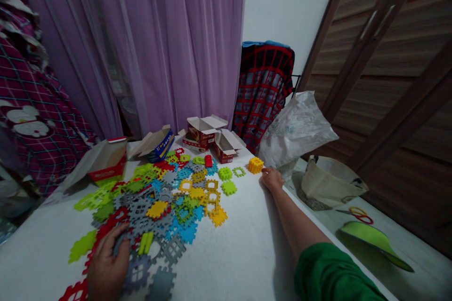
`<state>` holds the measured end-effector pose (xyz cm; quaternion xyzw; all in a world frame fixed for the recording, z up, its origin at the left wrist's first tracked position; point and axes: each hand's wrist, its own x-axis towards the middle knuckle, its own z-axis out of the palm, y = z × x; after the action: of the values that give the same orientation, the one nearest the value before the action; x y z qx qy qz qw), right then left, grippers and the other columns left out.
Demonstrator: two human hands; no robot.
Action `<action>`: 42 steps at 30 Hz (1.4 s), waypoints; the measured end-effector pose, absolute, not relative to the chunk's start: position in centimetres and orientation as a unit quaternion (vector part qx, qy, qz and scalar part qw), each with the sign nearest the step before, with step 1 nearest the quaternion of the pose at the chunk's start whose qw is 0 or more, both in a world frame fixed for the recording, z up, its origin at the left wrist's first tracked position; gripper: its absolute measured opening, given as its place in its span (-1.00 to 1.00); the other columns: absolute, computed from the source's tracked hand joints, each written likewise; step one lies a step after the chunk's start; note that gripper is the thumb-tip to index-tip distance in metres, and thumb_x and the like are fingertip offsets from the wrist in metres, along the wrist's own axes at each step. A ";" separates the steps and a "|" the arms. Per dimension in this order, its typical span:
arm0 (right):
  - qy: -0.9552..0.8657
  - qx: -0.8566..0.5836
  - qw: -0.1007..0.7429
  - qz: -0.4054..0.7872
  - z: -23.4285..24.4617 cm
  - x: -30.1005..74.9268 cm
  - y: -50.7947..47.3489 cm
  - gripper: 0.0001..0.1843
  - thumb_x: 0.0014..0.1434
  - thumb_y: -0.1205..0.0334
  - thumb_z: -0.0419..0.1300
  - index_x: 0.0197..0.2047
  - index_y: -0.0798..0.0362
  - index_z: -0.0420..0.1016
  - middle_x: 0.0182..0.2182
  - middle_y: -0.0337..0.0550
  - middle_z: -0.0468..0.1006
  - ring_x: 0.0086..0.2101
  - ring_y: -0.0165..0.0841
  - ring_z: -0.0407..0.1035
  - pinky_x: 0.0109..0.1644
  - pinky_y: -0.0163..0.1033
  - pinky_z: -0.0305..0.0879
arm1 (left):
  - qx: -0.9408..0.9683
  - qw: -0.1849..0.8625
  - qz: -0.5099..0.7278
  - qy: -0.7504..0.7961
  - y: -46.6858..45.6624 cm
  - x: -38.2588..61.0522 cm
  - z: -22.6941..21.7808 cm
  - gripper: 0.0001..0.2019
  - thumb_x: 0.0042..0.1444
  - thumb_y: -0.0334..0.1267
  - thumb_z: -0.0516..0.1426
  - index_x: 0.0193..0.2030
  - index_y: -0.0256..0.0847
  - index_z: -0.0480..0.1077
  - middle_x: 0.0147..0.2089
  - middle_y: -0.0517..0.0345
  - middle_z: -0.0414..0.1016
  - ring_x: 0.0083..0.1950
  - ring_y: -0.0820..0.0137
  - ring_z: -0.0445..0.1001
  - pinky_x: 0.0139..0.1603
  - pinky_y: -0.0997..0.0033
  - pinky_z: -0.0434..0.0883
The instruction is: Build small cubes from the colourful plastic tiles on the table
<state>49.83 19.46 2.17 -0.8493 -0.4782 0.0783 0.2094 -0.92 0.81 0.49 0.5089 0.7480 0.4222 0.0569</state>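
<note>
Evidently, the squat yellow stack of notched plastic tiles [255, 165] lies on the white table [243, 254], left of and just beyond the nearer right hand [272, 179]; fingertips apparently touch it, closure undeterminable. The left hand [109, 261] rests half-curled over multicoloured plastic tiles [157, 209], hold unseen.

Readable wording, brands or numbers: none. On blue box [165, 145], far side of table [247, 244], left of middle: row of pale characters [164, 148] along side panel, too small to read. On red box [198, 135], farther right: small white label [211, 140], markings too fine to decipher. On second red box [221, 151], adjoining at right: pale print near lower edge, blurred. On red-sided box [111, 169], far left: small light marks, illegible. On plastic bag [296, 127], right: faint greyish print, indistinct.
</note>
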 end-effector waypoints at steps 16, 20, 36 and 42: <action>-0.475 -0.850 0.218 0.070 1.9 49.5 19.1 -0.55 0.20 0.35 0.05 0.05 -0.10 0.62 0.15 -0.01 0.49 0.14 -0.08 0.34 0.19 0.07 0.23 | 0.511 0.050 0.418 0.750 0.9 -1.2 0.2 -0.62 0.11 -0.03 0.04 -0.02 -0.07 0.51 0.09 0.03 0.52 0.03 0.15 0.49 -0.06 0.21 0.46; -0.459 -0.854 0.235 0.063 1.9 49.4 18.7 -0.53 0.19 0.36 0.06 0.11 -0.01 0.57 0.11 0.05 0.52 0.11 -0.08 0.37 0.16 0.03 0.27 | 0.492 0.044 0.444 0.747 0.7 0.0 0.9 -0.61 0.15 -0.03 -0.02 -0.03 -0.09 0.50 0.08 0.03 0.53 0.06 0.18 0.49 0.08 0.18 0.43; -0.468 -0.807 0.359 0.024 1.5 44.0 14.1 -0.48 0.13 0.24 -0.04 0.05 0.16 0.57 0.01 0.10 0.55 0.03 -0.07 0.34 0.11 -0.06 0.20 | 0.490 0.033 0.477 0.729 0.9 0.7 0.3 -0.65 0.14 -0.17 0.00 -0.03 -0.13 0.51 0.07 0.02 0.54 0.09 0.19 0.48 0.12 0.16 0.42; -0.474 -0.774 0.419 0.021 0.5 42.1 12.3 -0.50 0.07 0.19 -0.04 -0.07 0.17 0.60 -0.09 0.11 0.58 -0.09 -0.09 0.38 0.04 -0.05 0.24 | 0.493 0.017 0.501 0.711 1.2 0.5 -0.5 -0.67 0.13 -0.20 0.01 -0.05 -0.11 0.52 0.03 0.05 0.56 0.07 0.21 0.50 0.12 0.18 0.43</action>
<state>42.08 12.33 0.53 -0.7740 -0.4743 0.0208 0.4189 0.54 1.20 -0.54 0.4929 0.7113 0.5009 0.0166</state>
